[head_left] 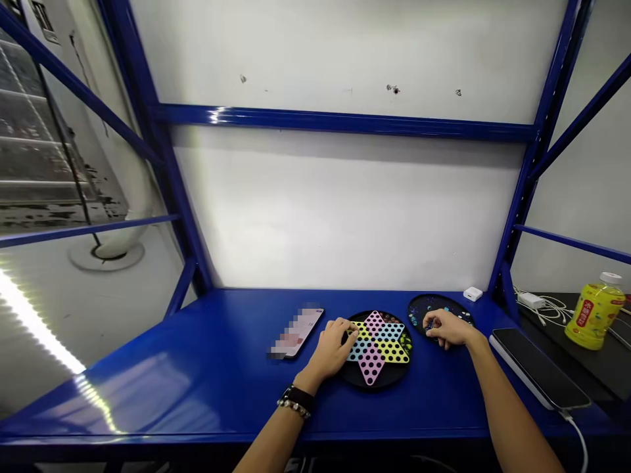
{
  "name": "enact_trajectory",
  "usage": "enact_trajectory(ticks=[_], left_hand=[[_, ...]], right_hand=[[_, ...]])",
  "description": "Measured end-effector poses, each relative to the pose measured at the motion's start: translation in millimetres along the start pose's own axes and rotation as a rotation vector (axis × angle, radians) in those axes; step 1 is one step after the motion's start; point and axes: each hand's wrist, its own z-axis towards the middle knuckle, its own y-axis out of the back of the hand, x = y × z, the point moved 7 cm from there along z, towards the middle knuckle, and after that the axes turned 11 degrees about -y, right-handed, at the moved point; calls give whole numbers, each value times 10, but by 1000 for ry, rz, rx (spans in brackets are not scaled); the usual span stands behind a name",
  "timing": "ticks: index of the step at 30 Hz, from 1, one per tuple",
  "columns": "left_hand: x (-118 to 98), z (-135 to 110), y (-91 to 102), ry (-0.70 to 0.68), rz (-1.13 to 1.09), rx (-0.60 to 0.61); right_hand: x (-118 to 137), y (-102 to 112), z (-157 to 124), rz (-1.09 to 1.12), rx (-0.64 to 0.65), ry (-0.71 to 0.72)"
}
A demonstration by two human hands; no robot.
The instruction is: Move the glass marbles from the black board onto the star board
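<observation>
Plain workroom, more utility space than home: bolted blue steel shelving (345,119) stands against a scuffed white wall (335,210), and its blue metal deck serves as the table (207,374). A Chinese checkers board (379,348) sits on it. A phone (535,364) lies at the right edge on a charging cable (574,440), and a yellow drink bottle (595,316) stands on a dark side surface (552,305).
</observation>
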Motion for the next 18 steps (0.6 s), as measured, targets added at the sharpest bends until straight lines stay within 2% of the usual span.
enact_trajectory(ticks=[7,11,14,18], left_hand=[[-19,-6,-1,9,-9,8],[-11,-8,-8,13,-12,10],[3,-6,-11,5,-12,-2],[16,-6,-14,-7,0,-22]], right_hand=[[-45,79,35,36,-65,40],[82,131,-58,111,-91,91],[334,43,-183,212,-10,189],[738,-304,-343,281,210,301]])
